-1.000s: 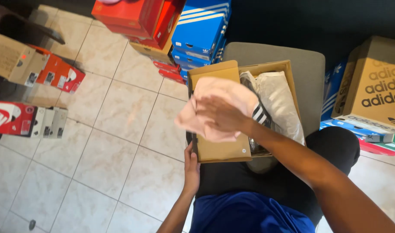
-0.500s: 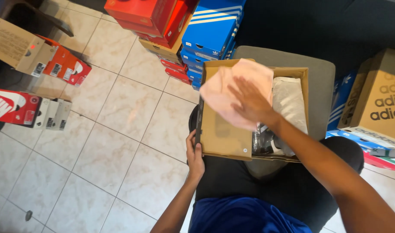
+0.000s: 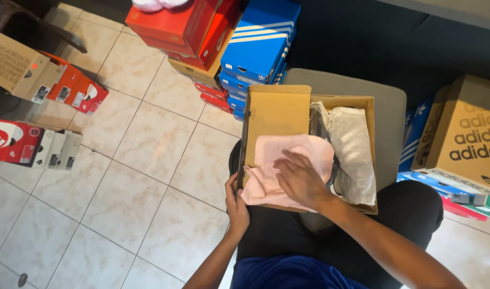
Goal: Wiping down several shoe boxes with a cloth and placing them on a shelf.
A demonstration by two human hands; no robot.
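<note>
An open brown cardboard shoe box (image 3: pixel 277 109) rests on my lap and a grey stool. A pale pink cloth (image 3: pixel 279 160) lies over the box's left half. My right hand (image 3: pixel 301 179) presses flat on the cloth, fingers spread. My left hand (image 3: pixel 237 206) grips the box's near left corner. In the right half of the box lies a shoe wrapped in white paper (image 3: pixel 354 152), with a dark shoe edge beside it.
Stacked blue shoe boxes (image 3: pixel 261 48) and red shoe boxes (image 3: pixel 183 24) stand ahead on the tiled floor (image 3: pixel 122 187). More boxes (image 3: pixel 33 107) lie at the left. A big brown carton (image 3: pixel 467 136) sits at the right. A grey stool (image 3: pixel 389 112) is under the box.
My right hand brought the pink cloth down from above the box and now presses it onto the box's left half. The left hand stays on the box corner.
</note>
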